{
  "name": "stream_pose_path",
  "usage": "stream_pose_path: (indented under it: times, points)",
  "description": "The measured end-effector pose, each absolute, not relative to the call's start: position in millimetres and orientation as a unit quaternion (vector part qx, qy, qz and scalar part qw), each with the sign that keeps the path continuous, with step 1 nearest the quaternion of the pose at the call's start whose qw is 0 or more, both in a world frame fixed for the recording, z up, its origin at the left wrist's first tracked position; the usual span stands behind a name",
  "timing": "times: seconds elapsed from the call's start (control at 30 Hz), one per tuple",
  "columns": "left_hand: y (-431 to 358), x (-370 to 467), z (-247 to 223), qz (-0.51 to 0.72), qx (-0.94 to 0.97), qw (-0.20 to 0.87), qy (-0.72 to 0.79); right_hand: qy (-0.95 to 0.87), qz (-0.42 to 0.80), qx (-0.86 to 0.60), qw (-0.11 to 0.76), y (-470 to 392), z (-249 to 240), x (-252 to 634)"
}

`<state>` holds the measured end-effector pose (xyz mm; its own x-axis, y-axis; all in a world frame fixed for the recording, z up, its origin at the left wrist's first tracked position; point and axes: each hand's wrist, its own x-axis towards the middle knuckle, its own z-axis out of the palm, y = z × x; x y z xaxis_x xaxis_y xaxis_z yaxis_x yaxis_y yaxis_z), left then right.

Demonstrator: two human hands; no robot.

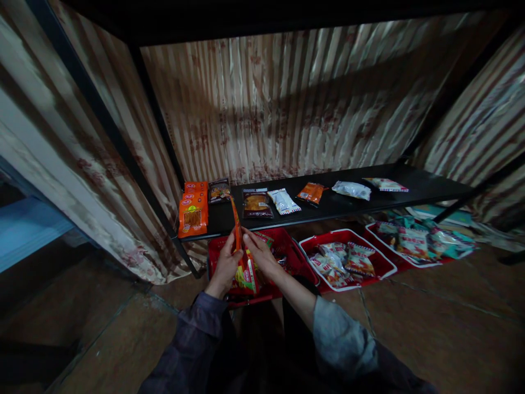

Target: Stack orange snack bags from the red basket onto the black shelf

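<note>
An orange snack packet [237, 232] stands upright between my hands, turned nearly edge-on to me. My left hand [226, 265] is closed on its left side, thumb pressed against it. On the other side my right hand [260, 254] pinches the packet too, with its fingertips partly hidden. Below them is a red basket [299, 254] holding several packets, among them a red and yellow one [246, 276]. Ahead, orange packets [194, 210] lie overlapped at the left end of the black shelf [229, 220], beside a dark snack packet [219, 190].
Along the shelf lie a brown packet [257, 204], a white packet [284, 201], a smaller orange packet [311, 193] and others. Two more snack baskets stand at right, a near one [388, 268] and a farther one [371, 230]. Black posts [158, 120] and striped curtains [262, 109] border the shelf.
</note>
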<state>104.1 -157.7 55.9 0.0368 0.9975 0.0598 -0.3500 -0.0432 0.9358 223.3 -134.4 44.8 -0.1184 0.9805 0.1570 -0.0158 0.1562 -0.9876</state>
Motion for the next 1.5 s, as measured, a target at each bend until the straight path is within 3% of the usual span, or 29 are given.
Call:
stream_pose_path:
  times: [0.33, 0.53, 0.83, 1.2, 1.5]
  points:
    - [-167, 124, 35, 0.548, 0.486, 0.521, 0.438, -0.394, 0.642, -0.392, 0.528, -143, 21, 223]
    - [-169, 122, 23, 0.516, 0.465, 0.532, 0.484, -0.302, 0.64, -0.454, 0.541, -141, 12, 232]
    - [-154, 99, 0, 0.586, 0.375, 0.487, 0.527, -0.236, 0.68, -0.426, 0.547, -131, 18, 248]
    - [-161, 89, 13, 0.54, 0.28, 0.617, 0.5, -0.223, 0.713, -0.396, 0.534, -125, 32, 253]
    - [-165, 79, 10, 0.552, 0.255, 0.647, 0.46, -0.244, 0.744, -0.387, 0.487, -123, 32, 242]
